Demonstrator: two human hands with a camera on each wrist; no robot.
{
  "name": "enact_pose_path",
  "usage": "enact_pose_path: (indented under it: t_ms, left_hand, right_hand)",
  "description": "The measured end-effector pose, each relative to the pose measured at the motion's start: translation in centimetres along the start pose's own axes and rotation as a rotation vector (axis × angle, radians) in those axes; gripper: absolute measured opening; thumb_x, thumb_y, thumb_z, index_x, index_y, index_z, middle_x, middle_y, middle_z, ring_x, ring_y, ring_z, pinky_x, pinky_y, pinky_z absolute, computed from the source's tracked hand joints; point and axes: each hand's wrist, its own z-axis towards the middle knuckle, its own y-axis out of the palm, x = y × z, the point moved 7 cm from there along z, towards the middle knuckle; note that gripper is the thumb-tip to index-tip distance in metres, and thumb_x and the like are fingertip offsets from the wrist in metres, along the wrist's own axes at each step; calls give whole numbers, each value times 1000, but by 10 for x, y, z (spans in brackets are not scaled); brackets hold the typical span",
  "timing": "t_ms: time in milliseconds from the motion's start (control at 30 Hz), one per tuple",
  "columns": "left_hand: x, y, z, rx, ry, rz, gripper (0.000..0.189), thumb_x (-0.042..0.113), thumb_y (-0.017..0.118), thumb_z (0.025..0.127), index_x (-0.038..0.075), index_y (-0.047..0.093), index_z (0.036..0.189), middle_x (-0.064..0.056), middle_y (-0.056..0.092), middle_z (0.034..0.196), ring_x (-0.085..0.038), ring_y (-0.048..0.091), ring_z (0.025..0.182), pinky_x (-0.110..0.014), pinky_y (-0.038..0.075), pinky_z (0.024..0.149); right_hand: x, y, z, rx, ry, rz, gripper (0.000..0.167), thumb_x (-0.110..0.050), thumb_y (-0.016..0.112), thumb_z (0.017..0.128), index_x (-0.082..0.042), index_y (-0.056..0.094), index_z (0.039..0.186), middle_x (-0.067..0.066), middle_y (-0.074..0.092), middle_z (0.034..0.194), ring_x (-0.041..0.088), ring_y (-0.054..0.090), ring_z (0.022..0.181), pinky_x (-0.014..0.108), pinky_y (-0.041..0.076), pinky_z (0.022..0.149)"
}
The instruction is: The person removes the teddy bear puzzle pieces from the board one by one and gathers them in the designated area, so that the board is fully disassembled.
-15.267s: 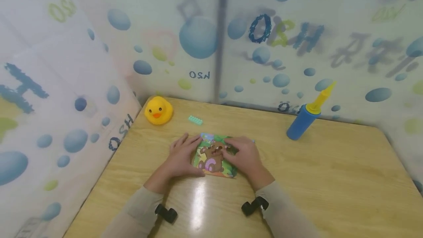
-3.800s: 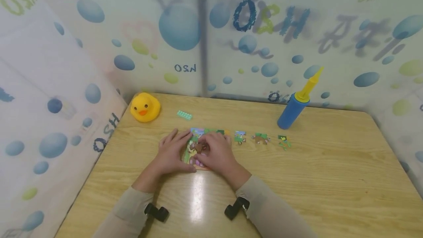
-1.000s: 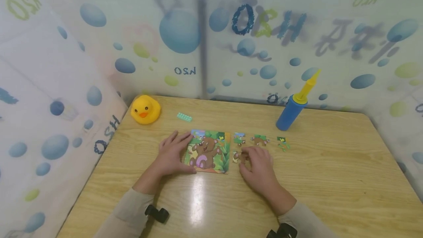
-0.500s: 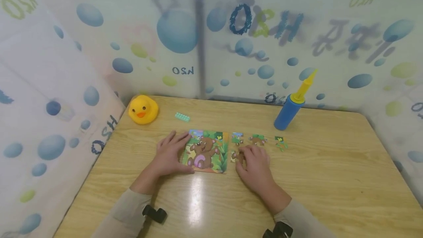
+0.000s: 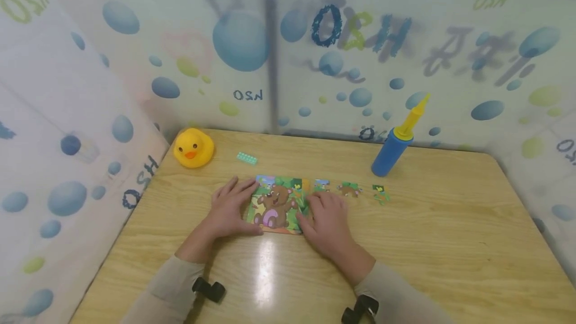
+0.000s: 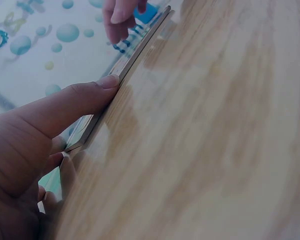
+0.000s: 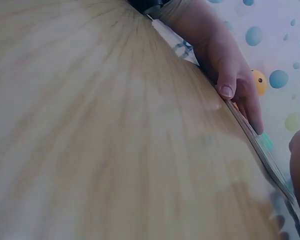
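A square jigsaw puzzle board (image 5: pixel 276 196) with a brown bear picture lies flat on the table. My left hand (image 5: pixel 229 210) rests at its left side, fingers spread near the top corner. The left thumb (image 6: pixel 92 97) presses along the near edge, seen close in the left wrist view. Over the board's right edge is my right hand (image 5: pixel 328 224), fingertips down; whether they touch is unclear, and no piece shows in them. Loose jigsaw pieces lie to the right: a blue-and-green piece (image 5: pixel 321 184), a bear piece (image 5: pixel 349 189) and a green-and-yellow piece (image 5: pixel 380 193). The right hand hides the area below the first.
A yellow rubber duck (image 5: pixel 194 148) sits at the back left corner, a mint building brick (image 5: pixel 247 158) near it. The blue hand pump (image 5: pixel 391 153) with a yellow nozzle stands at the back right. Patterned walls rise behind and left of the wooden table (image 5: pixel 427 244).
From the loose lower piece, which it was touching, my right hand has moved left to the board's right edge. That piece is now out of sight. The left hand stays at the board.
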Motion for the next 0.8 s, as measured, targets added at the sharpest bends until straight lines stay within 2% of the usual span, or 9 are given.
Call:
enact_pose_path:
  t_ms: [133, 267, 467, 567, 800]
  left_hand:
    - [-1, 1, 0, 4, 0, -3, 129, 62, 99, 59, 17, 43, 165, -4, 32, 174, -48, 9, 160, -70, 9, 120]
    - [-1, 0, 0, 13, 8, -5, 127, 63, 98, 60, 17, 44, 165, -5, 33, 173, -49, 10, 160, -70, 10, 120]
    - [0, 0, 2, 14, 17, -12, 126, 63, 97, 61, 17, 43, 165, -4, 33, 173, -49, 10, 160, -70, 9, 119]
    - [-1, 1, 2, 10, 12, -11, 126, 63, 98, 61, 17, 43, 165, -4, 33, 173, -48, 10, 160, -69, 8, 120]
    - [-2, 1, 1, 3, -1, 2, 127, 62, 98, 59, 17, 43, 165, -3, 32, 174, -48, 9, 160, -69, 8, 120]
  right_hand:
    - [-7, 9, 12, -10, -14, -37, 42, -44, 64, 101, -10, 72, 124, 8, 63, 121, 33, 52, 118, 57, 36, 104]
    - [-14, 18, 25, -36, -6, -72, 48, -51, 67, 100, -12, 72, 126, 3, 60, 111, 28, 50, 111, 55, 36, 103]
    - [-23, 33, 39, -143, 29, -121, 59, -67, 63, 97, -19, 71, 129, -3, 62, 109, 26, 53, 114, 57, 34, 107]
    - [-27, 38, 43, -169, 35, -119, 62, -70, 63, 96, -22, 70, 133, -5, 64, 110, 25, 56, 116, 59, 32, 111]
    - [-27, 44, 45, -224, 67, -123, 70, -74, 60, 95, -27, 65, 146, -5, 68, 118, 23, 59, 117, 57, 33, 110]
